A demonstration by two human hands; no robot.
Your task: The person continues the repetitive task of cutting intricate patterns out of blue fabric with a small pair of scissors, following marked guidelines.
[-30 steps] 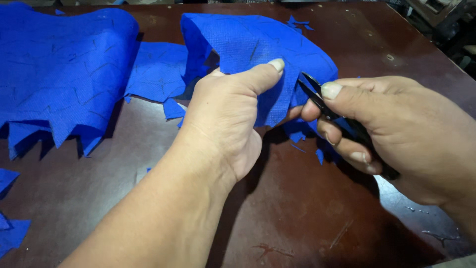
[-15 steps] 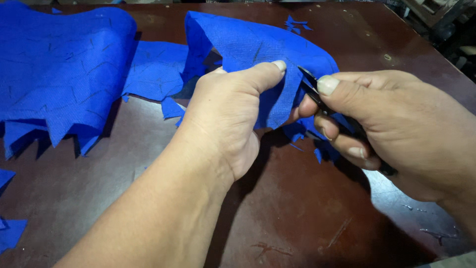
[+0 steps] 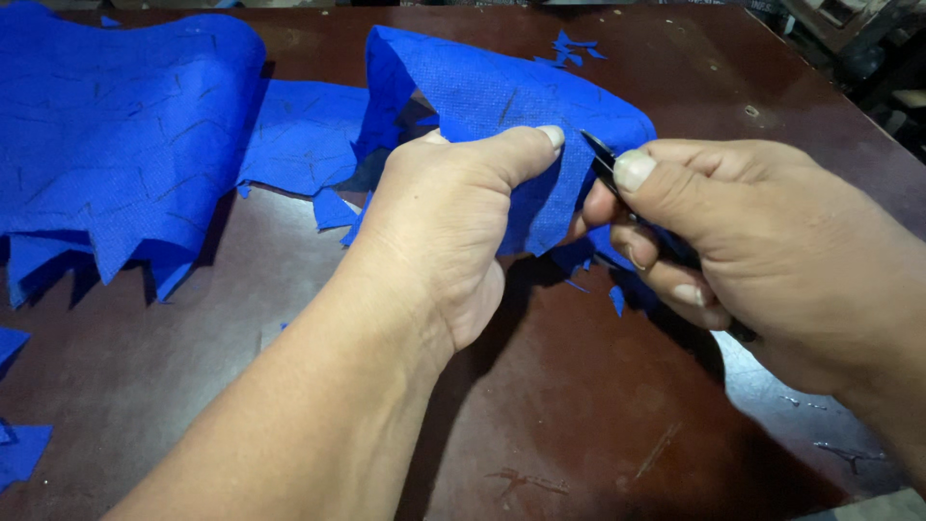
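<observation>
blue non-woven fabric piece (image 3: 502, 106), marked with dark lines, raised at upper centre of the frame over a dark brown table (image 3: 598, 425). left hand (image 3: 453, 227) closed on its near edge, thumb on top, pulling it taut. right hand (image 3: 752, 251) curled shut around small black scissors (image 3: 610, 166) — blades at the fabric edge, right of centre; how far the blades gape i cannot tell. judgement: keep the cloth tight between thumb and blades, follow a drawn line, short snips. larger blue sheet (image 3: 116, 135) lies upper left, jagged edge down; offcuts (image 3: 19, 449) at lower left.
</observation>
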